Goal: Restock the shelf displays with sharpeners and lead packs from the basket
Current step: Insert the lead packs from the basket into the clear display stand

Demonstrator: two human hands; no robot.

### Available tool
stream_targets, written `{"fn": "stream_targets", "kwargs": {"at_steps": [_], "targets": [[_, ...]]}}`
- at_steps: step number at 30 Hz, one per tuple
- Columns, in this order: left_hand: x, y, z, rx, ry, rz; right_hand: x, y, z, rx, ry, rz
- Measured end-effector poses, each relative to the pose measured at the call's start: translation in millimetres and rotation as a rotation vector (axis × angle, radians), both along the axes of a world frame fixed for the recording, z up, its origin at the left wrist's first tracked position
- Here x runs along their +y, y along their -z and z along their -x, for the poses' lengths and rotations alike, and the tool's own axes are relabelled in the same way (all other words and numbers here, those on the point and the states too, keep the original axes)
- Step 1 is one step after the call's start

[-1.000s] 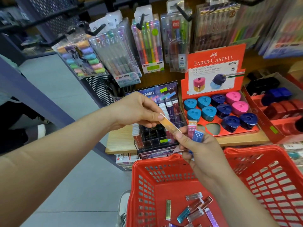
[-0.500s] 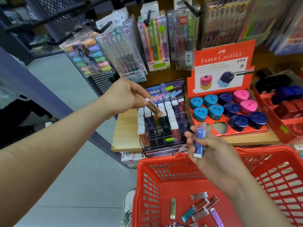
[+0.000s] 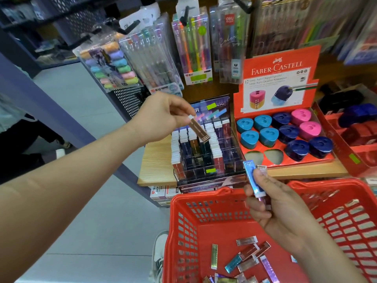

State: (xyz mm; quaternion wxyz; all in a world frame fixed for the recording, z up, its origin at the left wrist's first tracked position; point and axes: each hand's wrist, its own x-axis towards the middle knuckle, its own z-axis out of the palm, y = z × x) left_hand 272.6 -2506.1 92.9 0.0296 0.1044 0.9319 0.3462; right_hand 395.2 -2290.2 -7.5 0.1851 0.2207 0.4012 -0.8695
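Lead packs (image 3: 246,241) lie loose on the floor of the red basket (image 3: 195,198), just below the front edge of the shelf (image 3: 157,162). The left hand (image 3: 163,117) pinches a brown lead pack (image 3: 199,129) by its white cap, tilted above the clear display case (image 3: 204,158) at the shelf's front left corner. The right hand (image 3: 285,213), over the basket, curls its fingers round a blue lead pack (image 3: 253,180) and at least one more behind it. Sharpeners (image 3: 287,131) sit in the red box (image 3: 279,58), just right of the case.
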Motion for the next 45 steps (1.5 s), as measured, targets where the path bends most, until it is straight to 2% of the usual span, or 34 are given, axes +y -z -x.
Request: {"fn": "stream_targets", "kwargs": {"at_steps": [4,12,19,25,36,39,42,45], "targets": [[31,6,2,0.042,0.038,-0.004,10,4,-3,-0.033,0.040,-0.007],[76,27,1,0.069,0.172,0.292,34,2,-4,-0.018,0.075,-0.008],[87,28,7,0.083,0.186,0.321,43,4,-6,-0.025,0.082,-0.012],[89,25,8,0.097,0.254,0.440,44,6,-5,-0.043,0.082,0.001],[94,54,2,0.097,0.296,0.549,47,8,-8,-0.027,0.050,-0.018],[93,44,3,0.055,0.277,0.528,47,7,-9,-0.035,0.069,0.007],[88,12,-3,0.024,0.191,0.385,54,8,-12,-0.046,0.079,0.035],[79,-18,-20,-0.167,0.234,0.323,65,13,-16,-0.044,0.033,-0.009]]}}
